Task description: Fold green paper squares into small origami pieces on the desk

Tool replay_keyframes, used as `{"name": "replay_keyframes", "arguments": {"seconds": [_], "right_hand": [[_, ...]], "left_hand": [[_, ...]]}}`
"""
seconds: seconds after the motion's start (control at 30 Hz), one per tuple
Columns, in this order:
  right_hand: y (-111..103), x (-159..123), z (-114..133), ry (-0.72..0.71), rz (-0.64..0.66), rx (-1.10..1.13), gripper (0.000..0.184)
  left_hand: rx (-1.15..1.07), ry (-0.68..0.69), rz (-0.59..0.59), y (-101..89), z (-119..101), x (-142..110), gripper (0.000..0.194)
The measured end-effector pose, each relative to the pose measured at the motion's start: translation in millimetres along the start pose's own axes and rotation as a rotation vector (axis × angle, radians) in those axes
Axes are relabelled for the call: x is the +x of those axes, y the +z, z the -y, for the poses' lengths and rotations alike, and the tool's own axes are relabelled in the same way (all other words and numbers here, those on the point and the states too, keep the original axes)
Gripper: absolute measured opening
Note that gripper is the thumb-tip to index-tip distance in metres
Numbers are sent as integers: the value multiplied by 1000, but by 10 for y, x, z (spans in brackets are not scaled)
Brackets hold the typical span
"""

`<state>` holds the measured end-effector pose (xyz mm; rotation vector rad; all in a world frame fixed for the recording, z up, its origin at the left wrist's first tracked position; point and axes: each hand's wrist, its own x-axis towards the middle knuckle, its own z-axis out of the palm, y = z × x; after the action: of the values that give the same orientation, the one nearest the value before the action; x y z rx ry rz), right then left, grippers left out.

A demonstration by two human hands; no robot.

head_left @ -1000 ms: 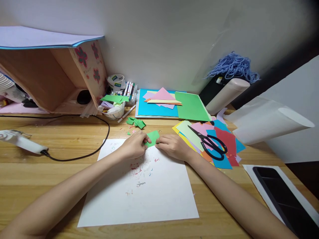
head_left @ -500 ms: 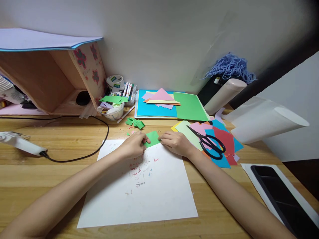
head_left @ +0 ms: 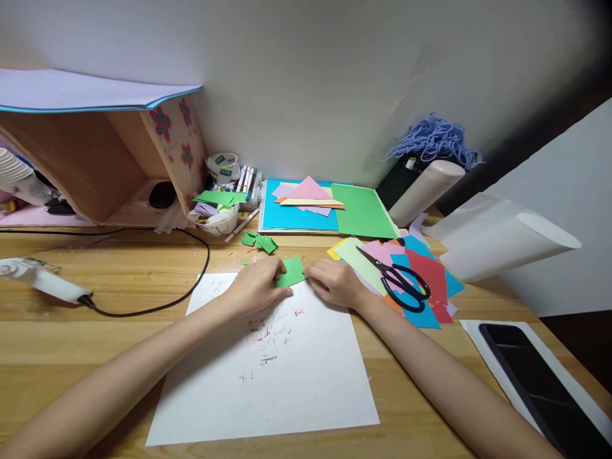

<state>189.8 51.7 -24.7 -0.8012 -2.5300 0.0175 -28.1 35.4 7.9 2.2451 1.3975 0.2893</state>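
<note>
A small piece of green paper (head_left: 291, 273) lies between my two hands at the top edge of a large white sheet (head_left: 306, 389) with coloured marks. My left hand (head_left: 255, 284) grips its left side, the fingers curled and the thumb stretched along the near edge. At the right corner of the green paper, my right hand (head_left: 335, 280) pinches with thumb and fingers together. Just beyond the left hand rests a small heap of green paper scraps (head_left: 259, 242). Black-handled scissors (head_left: 399, 277) lie right of my right hand on coloured paper pieces (head_left: 429, 271).
Behind stand a basket of craft supplies (head_left: 217, 223), a stack of coloured sheets (head_left: 368, 210) and a pinkish cylinder (head_left: 425, 191). A rolled white sheet (head_left: 507, 239) and a phone (head_left: 530, 376) are at right. Left are an open box (head_left: 182, 150) and a white corded device (head_left: 45, 280).
The view has tilted slightly, so most things sit a little lower. My left thumb has reached further right along the green paper's near edge; both hands stay at the paper.
</note>
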Motion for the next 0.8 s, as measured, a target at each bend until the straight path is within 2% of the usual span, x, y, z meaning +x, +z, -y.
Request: {"name": "replay_keyframes", "arguments": {"seconds": [0.1, 0.23, 0.33, 0.43, 0.53, 0.6, 0.7, 0.8], "right_hand": [[-14, 30, 33, 20, 0, 24, 15], [-16, 53, 45, 28, 3, 51, 14], [-6, 61, 45, 47, -44, 114, 13], [-2, 75, 79, 169, -153, 275, 11], [8, 95, 147, 416, -244, 513, 11], [29, 107, 189, 552, -260, 659, 15], [76, 115, 223, 644, -270, 788, 18], [109, 110, 226, 659, -261, 798, 18]], "left_hand": [[182, 107, -101, 35, -42, -4, 29], [401, 288, -163, 73, -12, 26, 25], [379, 356, -195, 89, 20, 32, 28], [122, 288, -241, 85, -3, 11, 28], [-281, 88, -274, 88, -51, -1, 28], [-506, -35, -270, 108, -67, 13, 32], [-765, -161, -199, 155, -65, 50, 35], [-955, -226, -100, 180, -73, 65, 36]]}}
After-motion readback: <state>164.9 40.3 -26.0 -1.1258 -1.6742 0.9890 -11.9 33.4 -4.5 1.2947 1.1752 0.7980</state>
